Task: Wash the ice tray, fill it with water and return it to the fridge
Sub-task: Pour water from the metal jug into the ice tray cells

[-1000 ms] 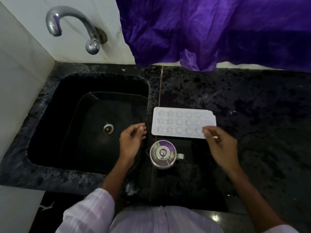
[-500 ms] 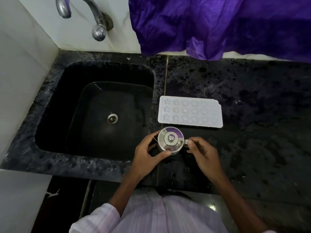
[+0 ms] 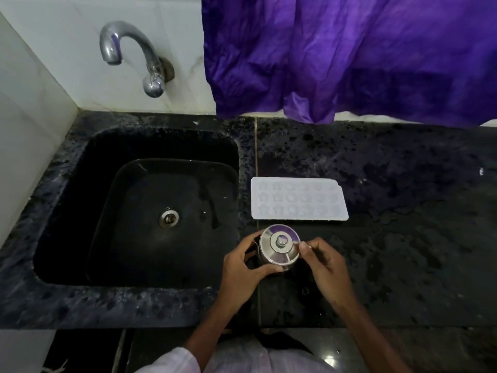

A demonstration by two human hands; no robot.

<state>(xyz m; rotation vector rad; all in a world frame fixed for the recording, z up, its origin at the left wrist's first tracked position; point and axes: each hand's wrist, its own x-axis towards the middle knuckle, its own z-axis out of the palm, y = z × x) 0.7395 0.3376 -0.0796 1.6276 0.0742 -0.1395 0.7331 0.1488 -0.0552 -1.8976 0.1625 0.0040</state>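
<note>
A white ice tray (image 3: 298, 199) with star and round moulds lies flat on the black counter, just right of the sink. In front of it stands a small steel lidded pot (image 3: 279, 247). My left hand (image 3: 243, 270) curls around the pot's left side. At the pot's right edge my right hand (image 3: 326, 266) pinches its small handle. Neither hand touches the tray.
The black sink (image 3: 80, 189) with a steel drain (image 3: 169, 218) fills the left. A chrome tap (image 3: 129, 52) sticks out of the white tiled wall above it. A purple cloth (image 3: 349, 57) hangs over the counter's back edge. The speckled counter (image 3: 416, 224) stretches right.
A second ago my right hand was at the tray's front edge and my left hovered over the sink rim. Both hands have come onto the steel pot and hold it now.
</note>
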